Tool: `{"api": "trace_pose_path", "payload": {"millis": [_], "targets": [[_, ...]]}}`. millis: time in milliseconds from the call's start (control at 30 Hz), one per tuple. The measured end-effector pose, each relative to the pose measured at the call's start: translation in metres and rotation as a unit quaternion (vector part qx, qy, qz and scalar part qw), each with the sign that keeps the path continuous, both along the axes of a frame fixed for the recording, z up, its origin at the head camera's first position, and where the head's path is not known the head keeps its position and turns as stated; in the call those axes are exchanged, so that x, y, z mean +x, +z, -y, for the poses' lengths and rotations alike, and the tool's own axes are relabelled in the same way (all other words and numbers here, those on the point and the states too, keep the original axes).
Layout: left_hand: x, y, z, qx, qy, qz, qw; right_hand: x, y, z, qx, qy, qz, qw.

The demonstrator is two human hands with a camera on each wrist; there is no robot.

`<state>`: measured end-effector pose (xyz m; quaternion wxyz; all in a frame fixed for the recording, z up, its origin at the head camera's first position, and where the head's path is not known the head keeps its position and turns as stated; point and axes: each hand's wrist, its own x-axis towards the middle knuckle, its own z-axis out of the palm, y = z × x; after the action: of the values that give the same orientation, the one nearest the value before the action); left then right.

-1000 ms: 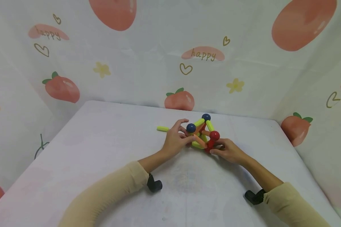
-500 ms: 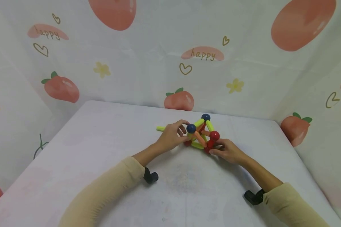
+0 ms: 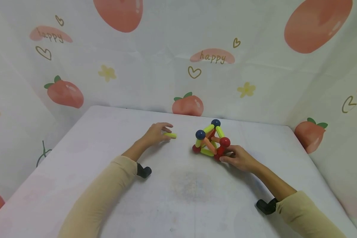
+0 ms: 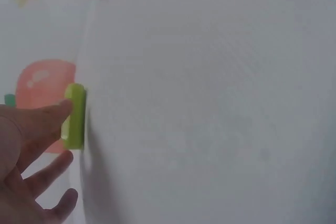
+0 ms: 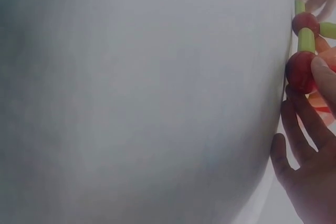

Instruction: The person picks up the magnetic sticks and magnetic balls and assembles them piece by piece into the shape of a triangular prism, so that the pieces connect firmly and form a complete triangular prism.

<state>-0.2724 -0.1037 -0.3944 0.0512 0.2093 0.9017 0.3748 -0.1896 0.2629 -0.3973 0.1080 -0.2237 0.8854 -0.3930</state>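
A ball-and-stick magnetic toy frame (image 3: 209,144) stands on the table right of centre, with blue and red balls joined by yellow-green, orange and red sticks. My right hand (image 3: 241,159) holds its near right corner. In the right wrist view, the thumb and a finger lie against a red ball (image 5: 302,72) there. My left hand (image 3: 157,134) is left of the frame, at a loose yellow-green stick (image 4: 76,116) lying on the table. Its thumb is on the near side of the stick and a finger reaches behind it, pinching it.
The white table (image 3: 193,205) runs back to a fruit-printed cloth (image 3: 154,72) hanging behind it. A black wrist camera (image 3: 144,171) is on the left wrist, and another black camera (image 3: 266,206) on the right wrist.
My left hand has let go of the toy frame and moved left to the loose stick. The right hand keeps its hold, and the frame stays in place.
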Motion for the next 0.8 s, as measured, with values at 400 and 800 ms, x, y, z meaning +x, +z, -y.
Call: {"api": "trace_pose_path", "payload": {"millis": [400, 800], "targets": [[0.014, 0.025, -0.022, 0.100, -0.011, -0.152, 0.9833, -0.001, 0.001, -0.002, -0.002, -0.001, 0.011, 0.9999], [0.064, 0.059, -0.090, 0.029, -0.163, -0.279, 0.9461, -0.003, -0.001, -0.001, -0.001, 0.000, 0.006, 1.0000]]}}
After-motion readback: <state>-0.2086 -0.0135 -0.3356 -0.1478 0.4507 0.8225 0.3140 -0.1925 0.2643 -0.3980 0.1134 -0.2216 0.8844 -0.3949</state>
